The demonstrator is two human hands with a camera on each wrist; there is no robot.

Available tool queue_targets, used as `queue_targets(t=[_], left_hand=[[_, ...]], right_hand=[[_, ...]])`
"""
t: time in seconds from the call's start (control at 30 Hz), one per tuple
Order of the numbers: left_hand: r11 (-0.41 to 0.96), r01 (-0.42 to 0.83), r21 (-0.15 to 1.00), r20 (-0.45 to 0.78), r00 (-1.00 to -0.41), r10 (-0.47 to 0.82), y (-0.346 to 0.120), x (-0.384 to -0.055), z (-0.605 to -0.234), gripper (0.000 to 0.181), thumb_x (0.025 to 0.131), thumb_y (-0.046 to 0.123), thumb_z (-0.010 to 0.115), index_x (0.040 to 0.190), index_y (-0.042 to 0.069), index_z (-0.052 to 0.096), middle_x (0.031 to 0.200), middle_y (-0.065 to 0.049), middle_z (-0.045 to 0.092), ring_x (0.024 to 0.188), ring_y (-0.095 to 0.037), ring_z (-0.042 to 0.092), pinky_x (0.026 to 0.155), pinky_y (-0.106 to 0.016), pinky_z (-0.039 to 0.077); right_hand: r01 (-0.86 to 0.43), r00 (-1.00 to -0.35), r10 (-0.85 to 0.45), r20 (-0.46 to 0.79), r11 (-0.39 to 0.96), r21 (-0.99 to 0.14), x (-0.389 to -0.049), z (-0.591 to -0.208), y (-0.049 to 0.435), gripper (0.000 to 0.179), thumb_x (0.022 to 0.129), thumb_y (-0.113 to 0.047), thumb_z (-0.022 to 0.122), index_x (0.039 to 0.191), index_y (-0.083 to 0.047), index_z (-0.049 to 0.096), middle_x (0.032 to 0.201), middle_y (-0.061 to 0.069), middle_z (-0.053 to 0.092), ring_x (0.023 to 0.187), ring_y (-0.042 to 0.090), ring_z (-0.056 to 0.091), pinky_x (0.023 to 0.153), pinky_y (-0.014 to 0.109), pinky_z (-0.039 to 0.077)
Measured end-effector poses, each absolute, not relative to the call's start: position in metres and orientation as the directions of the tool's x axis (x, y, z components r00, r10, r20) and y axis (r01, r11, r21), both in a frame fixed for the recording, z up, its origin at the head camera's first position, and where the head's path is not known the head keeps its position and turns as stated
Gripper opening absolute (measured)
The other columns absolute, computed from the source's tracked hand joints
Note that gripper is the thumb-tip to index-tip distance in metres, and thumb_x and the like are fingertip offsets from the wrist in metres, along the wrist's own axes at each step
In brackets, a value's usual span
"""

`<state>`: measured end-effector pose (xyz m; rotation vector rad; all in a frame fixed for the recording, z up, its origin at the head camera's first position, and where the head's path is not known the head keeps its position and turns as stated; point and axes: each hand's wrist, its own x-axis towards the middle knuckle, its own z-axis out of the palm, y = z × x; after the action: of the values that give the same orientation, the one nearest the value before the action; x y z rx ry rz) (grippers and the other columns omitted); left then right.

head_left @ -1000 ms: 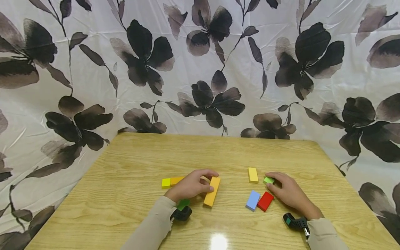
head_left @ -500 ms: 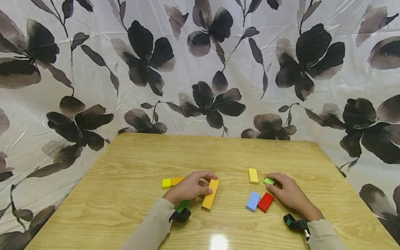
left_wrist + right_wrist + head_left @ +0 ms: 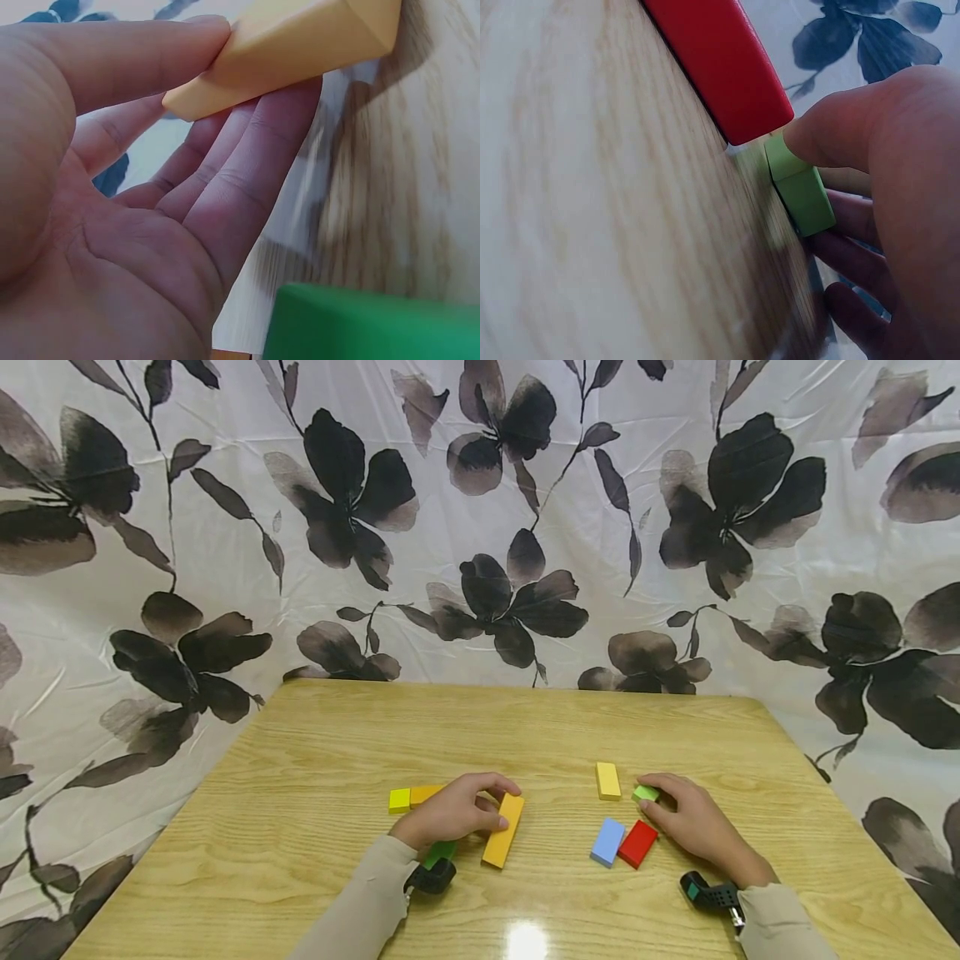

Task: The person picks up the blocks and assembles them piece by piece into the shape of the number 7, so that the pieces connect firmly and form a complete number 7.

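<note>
My left hand [image 3: 450, 812] pinches a long orange block [image 3: 504, 831] between thumb and fingers. The left wrist view shows the thumb on one side of this block and the fingertips beneath the other, with the block over the table. On the right, my other hand [image 3: 693, 822] has thumb and fingers around a small light green block [image 3: 644, 793], low at the tabletop. A red block [image 3: 724, 67] lies close to that thumb in the right wrist view. Beside the red one is a blue block [image 3: 607, 842].
Behind the left hand lie a yellow cube [image 3: 399, 801] and another orange block [image 3: 424, 794], partly hidden. A dark green block [image 3: 441, 852] sits under the left wrist. Farther back is a pale yellow block [image 3: 608, 781]. A floral cloth [image 3: 480, 510] hangs behind the wooden table [image 3: 480, 727].
The left hand has shifted the long orange block slightly toward me and to the left. My right hand and the light green block have stayed in place.
</note>
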<state>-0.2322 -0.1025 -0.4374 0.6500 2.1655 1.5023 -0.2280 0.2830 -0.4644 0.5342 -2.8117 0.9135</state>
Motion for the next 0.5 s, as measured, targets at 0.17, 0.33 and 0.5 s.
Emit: queue_targets(t=[0.17, 0.33, 0.5], left_hand=[[0.345, 0.168, 0.923, -0.073, -0.806, 0.587, -0.1026, -0.2332, -0.4376, 0.039, 0.095, 0.005, 0.07, 0.132, 0.009, 0.062, 0.12, -0.006, 0.056, 0.093, -0.021, 0.062, 0.078, -0.035, 0.052], [0.393, 0.202, 0.897, -0.073, -0.811, 0.581, -0.1023, -0.2338, -0.4378, 0.039, 0.094, 0.008, 0.072, 0.131, 0.01, 0.063, 0.117, -0.004, 0.058, 0.093, -0.02, 0.061, 0.077, -0.034, 0.053], [0.408, 0.216, 0.887, -0.073, -0.806, 0.587, -0.1027, -0.2336, -0.4394, 0.039, 0.093, 0.01, 0.072, 0.132, 0.011, 0.063, 0.116, -0.004, 0.058, 0.092, -0.02, 0.061, 0.075, -0.035, 0.053]], right_hand=[[-0.372, -0.928, -0.29, 0.234, 0.752, -0.544, -0.2274, -0.4626, 0.2822, 0.042, 0.099, -0.026, 0.067, 0.135, -0.006, 0.063, 0.135, 0.017, 0.059, 0.127, 0.043, 0.05, 0.101, 0.062, 0.04], [-0.372, -0.928, -0.29, 0.235, 0.75, -0.546, -0.227, -0.4617, 0.2816, 0.042, 0.099, -0.025, 0.067, 0.135, -0.005, 0.062, 0.136, 0.017, 0.059, 0.128, 0.043, 0.05, 0.101, 0.062, 0.039], [-0.372, -0.928, -0.29, 0.233, 0.749, -0.549, -0.2275, -0.4631, 0.2823, 0.042, 0.099, -0.027, 0.067, 0.135, -0.006, 0.062, 0.136, 0.017, 0.059, 0.128, 0.043, 0.05, 0.101, 0.062, 0.039]])
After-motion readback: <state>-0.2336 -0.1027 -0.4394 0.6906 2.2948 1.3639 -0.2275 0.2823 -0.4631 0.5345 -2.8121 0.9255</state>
